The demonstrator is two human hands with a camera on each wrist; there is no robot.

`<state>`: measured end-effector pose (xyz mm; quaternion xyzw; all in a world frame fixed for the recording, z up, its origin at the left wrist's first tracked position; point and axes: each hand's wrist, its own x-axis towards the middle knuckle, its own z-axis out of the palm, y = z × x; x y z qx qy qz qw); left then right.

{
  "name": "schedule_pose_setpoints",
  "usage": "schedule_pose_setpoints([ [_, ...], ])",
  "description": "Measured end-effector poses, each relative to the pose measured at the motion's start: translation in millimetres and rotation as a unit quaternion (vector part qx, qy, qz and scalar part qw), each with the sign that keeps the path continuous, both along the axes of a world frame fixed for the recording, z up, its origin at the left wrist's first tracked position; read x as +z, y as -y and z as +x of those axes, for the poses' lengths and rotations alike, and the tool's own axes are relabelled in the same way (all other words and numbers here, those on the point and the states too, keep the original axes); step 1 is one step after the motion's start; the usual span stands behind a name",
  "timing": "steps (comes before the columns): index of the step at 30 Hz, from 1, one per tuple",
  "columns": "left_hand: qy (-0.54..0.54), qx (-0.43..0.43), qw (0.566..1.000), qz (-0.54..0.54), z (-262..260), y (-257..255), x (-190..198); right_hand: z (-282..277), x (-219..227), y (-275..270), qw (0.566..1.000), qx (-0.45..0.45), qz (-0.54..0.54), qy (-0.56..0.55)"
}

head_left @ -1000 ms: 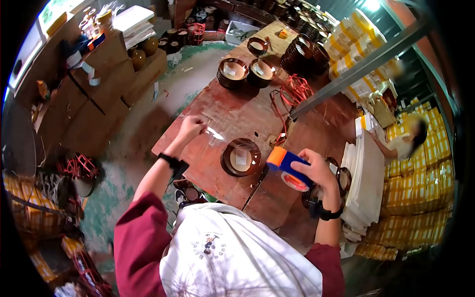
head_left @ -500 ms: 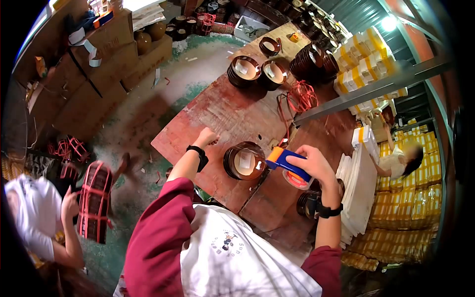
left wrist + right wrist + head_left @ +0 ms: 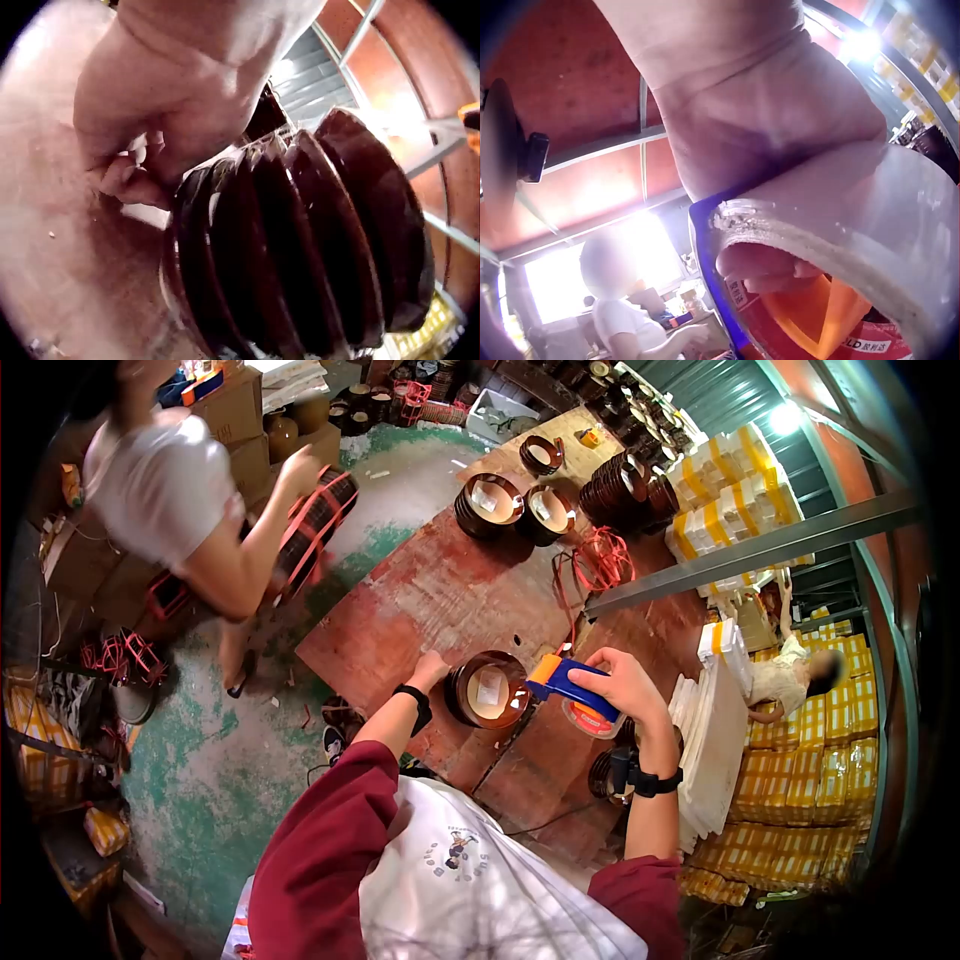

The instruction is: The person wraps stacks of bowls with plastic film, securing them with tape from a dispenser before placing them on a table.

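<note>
My right hand (image 3: 622, 685) grips a blue and orange tape dispenser (image 3: 575, 688) just right of a stack of brown bowls (image 3: 488, 690) on the table. A thick roll of clear tape (image 3: 900, 202) sits on the dispenser, its red core label showing in the right wrist view. On the stack's left side, my left hand (image 3: 430, 668) is close against the bowls, fingers curled. The left wrist view shows its thumb and fingertips pinching a shiny clear strip of tape (image 3: 146, 214) beside the stacked rims. A white paper (image 3: 490, 688) lies inside the top bowl.
More bowl stacks (image 3: 490, 505) stand farther back on the red-brown table (image 3: 400, 600), near loose red straps (image 3: 605, 557). A metal beam (image 3: 740, 555) crosses at right above white sheets (image 3: 705, 760). One person (image 3: 170, 500) carries a strapped bundle at left; another person (image 3: 785, 680) stands at right.
My left hand has come down and right to the stack's side. The dispenser stays in my right hand near the stack. A person with a strapped bundle has walked up the left side.
</note>
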<state>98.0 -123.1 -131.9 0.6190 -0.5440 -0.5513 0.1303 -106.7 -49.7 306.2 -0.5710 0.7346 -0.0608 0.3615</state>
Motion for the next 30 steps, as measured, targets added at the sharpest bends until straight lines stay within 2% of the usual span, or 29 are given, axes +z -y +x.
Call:
schedule_pose_setpoints([
  [3,0.021,-0.029,0.999,-0.017,2,1,2,-4,-3,0,1.000,-0.001,-0.006,0.015],
  [4,0.013,-0.022,0.995,-0.097,4,-1,-3,-5,-4,-1,1.000,0.000,-0.008,0.022],
  [7,0.057,-0.057,0.994,-0.073,6,5,-1,-2,-1,-4,0.999,-0.020,-0.002,0.039],
  [10,-0.046,-0.009,0.998,0.043,13,5,8,-11,-10,-6,0.999,-0.010,-0.019,0.029],
  [13,0.039,0.041,0.994,-0.096,14,-10,28,-15,-12,-11,0.999,-0.009,-0.029,0.043],
  [14,0.030,0.047,0.994,-0.091,17,-12,38,-15,-12,-12,0.998,-0.012,-0.027,0.049],
  [17,-0.068,0.077,0.995,-0.010,25,-16,58,-15,-10,-16,0.998,-0.011,-0.027,0.064],
  [20,-0.208,0.073,0.974,-0.057,1,-11,29,-26,-21,-16,0.997,0.004,-0.037,0.072],
  [23,-0.400,0.120,0.901,0.120,-13,-26,3,-31,-26,-19,0.995,0.005,-0.047,0.083],
  [24,-0.445,0.075,0.881,0.143,-9,-32,12,-33,-28,-21,0.995,0.006,-0.053,0.083],
  [27,-0.533,0.038,0.823,0.192,9,-48,23,-41,-30,-24,0.994,-0.003,-0.046,0.103],
  [30,-0.518,0.040,0.826,0.218,18,-63,48,-56,-43,-29,0.994,0.000,-0.045,0.103],
])
